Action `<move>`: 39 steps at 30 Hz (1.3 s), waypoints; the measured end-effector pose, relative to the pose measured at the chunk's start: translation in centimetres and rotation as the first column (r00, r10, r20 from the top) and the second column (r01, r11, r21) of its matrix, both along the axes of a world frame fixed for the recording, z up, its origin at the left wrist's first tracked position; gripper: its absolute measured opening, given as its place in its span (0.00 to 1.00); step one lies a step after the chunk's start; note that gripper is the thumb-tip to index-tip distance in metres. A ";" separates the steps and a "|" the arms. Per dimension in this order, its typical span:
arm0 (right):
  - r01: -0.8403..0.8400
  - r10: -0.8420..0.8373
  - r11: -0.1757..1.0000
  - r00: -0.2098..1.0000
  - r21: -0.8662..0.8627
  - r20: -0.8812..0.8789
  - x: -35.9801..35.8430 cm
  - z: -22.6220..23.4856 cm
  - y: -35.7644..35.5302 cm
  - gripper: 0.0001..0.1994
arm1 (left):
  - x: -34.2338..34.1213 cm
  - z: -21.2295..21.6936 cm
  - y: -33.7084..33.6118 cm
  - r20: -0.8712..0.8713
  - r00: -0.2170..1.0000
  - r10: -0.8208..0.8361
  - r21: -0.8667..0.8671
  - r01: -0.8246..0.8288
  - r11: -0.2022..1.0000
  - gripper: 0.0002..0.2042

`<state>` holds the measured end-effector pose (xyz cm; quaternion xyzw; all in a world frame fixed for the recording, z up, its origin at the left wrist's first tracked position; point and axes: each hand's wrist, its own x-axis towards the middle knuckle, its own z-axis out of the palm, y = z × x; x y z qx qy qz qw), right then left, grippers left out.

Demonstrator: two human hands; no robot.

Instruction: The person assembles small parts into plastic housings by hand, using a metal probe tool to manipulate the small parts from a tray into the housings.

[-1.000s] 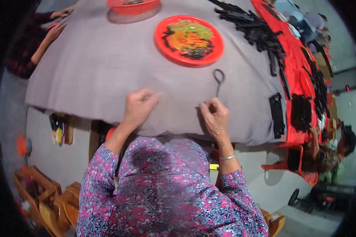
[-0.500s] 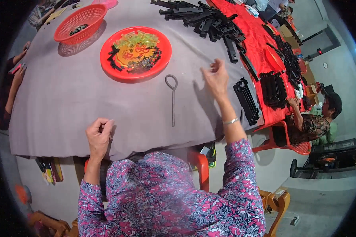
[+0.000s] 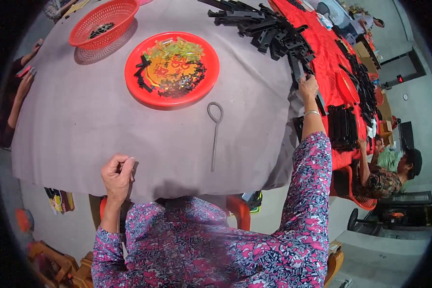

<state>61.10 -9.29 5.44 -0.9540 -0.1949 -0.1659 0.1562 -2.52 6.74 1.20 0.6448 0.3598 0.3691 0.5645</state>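
Observation:
At the table's right side, my right hand (image 3: pixel 308 89) has its fingers closed on the end of a long black plastic part (image 3: pixel 295 66) by the pile's near edge. Part of that grip is hidden by the hand itself. My left hand (image 3: pixel 117 175) is curled closed near the table's front edge, and whatever may be inside its fingers is out of sight. Between the hands lies a grey metal rod with a looped end (image 3: pixel 215 137). Beyond it, a red round tray (image 3: pixel 210 77) holds pale yellow-green clear pieces and small black and metal pieces.
A heap of black plastic parts (image 3: pixel 261 29) covers the far right of the grey tablecloth (image 3: pixel 72 129). At the far left stands a red basket (image 3: pixel 117 29) with small parts inside. Stacked black parts (image 3: pixel 343 127) lie on a red cloth, beside a seated person (image 3: pixel 389 175). Another person's hands show at the left edge.
My right hand has moved right from above the tablecloth onto a black part by the pile. My left hand stays closed near the front edge. The view has shifted slightly.

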 end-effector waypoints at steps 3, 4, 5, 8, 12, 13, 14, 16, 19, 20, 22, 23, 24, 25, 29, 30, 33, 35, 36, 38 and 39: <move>-0.062 0.063 0.997 0.998 -0.054 0.019 -0.2 -0.9 1.5 0.23 | -0.3 -0.1 0.0 0.005 1.000 0.007 0.003 -0.007 1.000 0.05; -0.015 0.015 0.996 1.000 -0.091 -0.004 -0.1 -1.3 1.9 0.25 | -0.3 -0.2 0.0 0.013 1.000 -0.004 -0.004 0.004 1.000 0.05; -0.019 0.019 0.996 1.000 -0.089 -0.001 -0.1 -1.6 2.1 0.25 | -0.2 -0.2 0.0 0.016 1.000 0.000 -0.002 0.000 1.000 0.05; -0.080 0.082 0.994 0.996 -0.072 0.021 -1.1 -1.9 2.0 0.23 | -0.1 0.0 -0.1 0.029 1.000 -0.007 0.005 0.007 1.000 0.05; -0.009 0.009 1.000 0.997 0.003 -0.078 -2.2 -0.3 2.3 0.15 | -0.2 0.2 0.1 0.005 1.000 -0.023 -0.012 0.024 1.000 0.05; -0.008 0.008 1.000 0.997 0.000 -0.082 -2.8 -0.2 2.4 0.15 | -0.2 0.3 0.0 0.004 1.000 -0.021 -0.008 0.021 1.000 0.05; 0.045 0.046 0.965 0.941 0.258 -0.337 -3.3 0.2 2.4 0.12 | -0.1 0.4 0.0 0.000 1.000 -0.023 -0.011 0.023 1.000 0.05; 0.314 0.256 0.714 0.715 0.625 -0.651 -5.2 1.0 3.1 0.09 | -0.3 0.4 -0.2 0.019 0.999 -0.028 -0.001 0.028 1.000 0.06; 0.563 0.641 0.354 0.436 0.747 -0.632 -9.1 3.0 2.0 0.08 | -0.3 0.7 -0.6 -0.021 1.000 -0.014 -0.047 0.013 0.999 0.05; 0.556 0.685 0.310 0.432 0.771 -0.587 -11.2 3.8 1.7 0.09 | -0.2 0.8 -0.5 -0.048 0.999 -0.014 -0.056 0.011 0.998 0.05; 0.532 0.778 0.245 0.391 0.811 -0.491 -15.5 4.1 1.0 0.09 | -0.2 0.7 -0.4 -0.098 0.995 0.004 -0.074 -0.011 0.997 0.05; 0.488 0.800 0.282 0.355 0.826 -0.484 -17.6 4.2 1.0 0.08 | -0.1 0.6 -0.3 -0.073 0.997 -0.029 -0.057 0.025 0.998 0.04; 0.344 0.811 0.333 0.371 0.878 -0.453 -20.1 4.0 1.3 0.07 | 0.0 0.4 -0.2 -0.043 0.997 -0.062 -0.038 0.061 0.997 0.03; 0.188 0.823 0.372 0.385 0.909 -0.417 -22.8 3.9 1.8 0.08 | 0.0 0.1 -0.1 -0.049 0.997 -0.053 -0.042 0.051 0.998 0.03; -0.454 0.798 0.598 0.419 0.661 -0.434 -30.9 3.2 3.7 0.17 | 0.4 0.6 1.1 0.004 0.999 0.045 0.241 -0.044 0.969 0.11; -0.583 0.834 0.551 0.395 0.597 -0.385 -32.4 2.9 4.1 0.18 | 0.5 1.4 1.4 0.009 0.997 0.072 0.415 -0.069 0.907 0.17; -0.838 0.915 0.361 0.233 0.410 -0.329 -36.1 2.6 5.3 0.19 | 1.2 5.2 1.3 -0.043 0.991 0.124 0.535 -0.081 0.841 0.29; -0.923 0.955 0.213 0.127 0.321 -0.267 -37.4 2.0 5.8 0.20 | 1.6 5.6 1.9 -0.131 0.986 0.104 0.666 0.010 0.746 0.31; -0.951 0.968 0.173 0.116 0.256 -0.222 -37.9 2.1 5.9 0.20 | 1.8 5.7 2.1 -0.220 0.972 0.085 0.767 0.118 0.631 0.34; -0.973 0.979 0.129 0.094 0.192 -0.181 -38.4 2.1 6.2 0.19 | 2.3 5.2 2.2 -0.331 0.942 0.051 0.749 0.229 0.621 0.34; -0.987 0.980 0.135 0.120 0.086 -0.158 -38.2 1.9 6.2 0.18 | 2.7 4.8 2.3 -0.435 0.901 0.009 0.719 0.341 0.606 0.35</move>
